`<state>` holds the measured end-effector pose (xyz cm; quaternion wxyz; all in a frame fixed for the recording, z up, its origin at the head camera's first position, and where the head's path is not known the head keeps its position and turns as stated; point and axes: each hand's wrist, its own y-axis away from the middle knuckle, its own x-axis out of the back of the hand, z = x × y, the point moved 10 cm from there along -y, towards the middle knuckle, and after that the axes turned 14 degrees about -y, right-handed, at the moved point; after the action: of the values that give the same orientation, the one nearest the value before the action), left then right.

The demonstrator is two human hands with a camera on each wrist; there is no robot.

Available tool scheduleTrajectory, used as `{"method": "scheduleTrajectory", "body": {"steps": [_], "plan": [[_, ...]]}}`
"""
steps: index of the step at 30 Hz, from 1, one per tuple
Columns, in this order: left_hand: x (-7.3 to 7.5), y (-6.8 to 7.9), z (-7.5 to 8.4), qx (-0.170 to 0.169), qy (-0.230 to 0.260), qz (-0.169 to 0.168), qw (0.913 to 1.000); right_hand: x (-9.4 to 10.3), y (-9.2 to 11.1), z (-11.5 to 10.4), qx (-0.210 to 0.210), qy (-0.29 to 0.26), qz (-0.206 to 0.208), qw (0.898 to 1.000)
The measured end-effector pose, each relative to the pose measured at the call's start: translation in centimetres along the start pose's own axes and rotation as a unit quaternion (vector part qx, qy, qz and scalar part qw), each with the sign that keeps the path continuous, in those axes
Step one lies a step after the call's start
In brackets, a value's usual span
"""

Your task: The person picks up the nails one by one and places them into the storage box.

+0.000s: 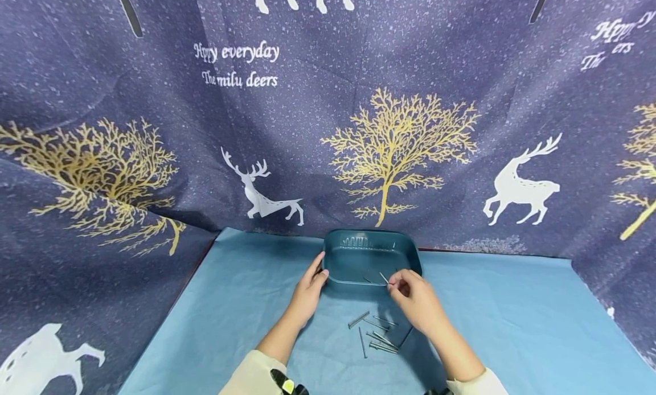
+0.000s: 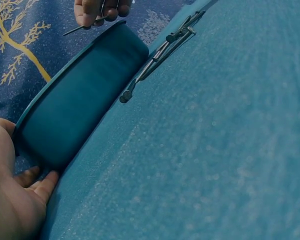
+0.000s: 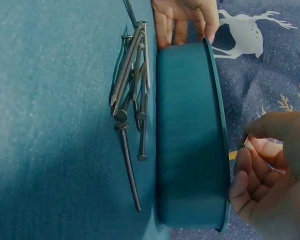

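A dark teal tray (image 1: 353, 283) stands on the blue cloth. My left hand (image 1: 307, 292) rests against its left end, fingers fairly straight, thumb near the front corner; the left wrist view shows these fingers touching the tray wall (image 2: 85, 95). Over the tray's front right rim, my right hand (image 1: 417, 301) pinches a thin nail (image 1: 384, 278) between thumb and fingertips. That nail (image 2: 75, 31) sticks out past the fingers in the left wrist view. Inside the tray lies another thin nail (image 1: 367, 280), partly hidden by the front wall. Several loose nails (image 1: 381, 345) lie in front of the tray.
Blue cloth (image 1: 512, 309) covers the table on both sides of the tray. Close behind the tray hangs a dark blue curtain (image 1: 318, 127) printed with deer and golden trees. In the right wrist view, the nail pile (image 3: 135, 75) lies close beside the tray's front wall.
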<state>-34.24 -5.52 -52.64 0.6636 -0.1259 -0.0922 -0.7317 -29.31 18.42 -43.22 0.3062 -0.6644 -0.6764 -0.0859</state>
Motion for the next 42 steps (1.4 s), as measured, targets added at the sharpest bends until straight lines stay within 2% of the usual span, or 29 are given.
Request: {"method": "scheduleTrajectory", "body": {"steps": [9,14,23,30,42], "plan": [[0.7,1.6,2.9,0.006,0.000,-0.008,0.9999,0.1,-0.6,0.2,-0.009,0.001,0.005,1.000],[0.8,2.0,3.5,0.008,0.003,-0.010,0.9999,0.1,-1.0,0.2,-0.013,0.003,0.007,1.000],[0.7,1.7,3.1,0.008,0.004,-0.007,0.9999,0.0,-1.7,0.1,-0.007,0.011,0.015,1.000],[0.1,0.1,0.2,0.007,-0.008,0.003,0.9999,0.0,-2.1,0.2,-0.018,0.012,0.016,1.000],[0.2,0.2,0.3,0.004,-0.003,0.011,0.9999,-0.2,-2.7,0.2,-0.014,0.016,0.017,1.000]]}}
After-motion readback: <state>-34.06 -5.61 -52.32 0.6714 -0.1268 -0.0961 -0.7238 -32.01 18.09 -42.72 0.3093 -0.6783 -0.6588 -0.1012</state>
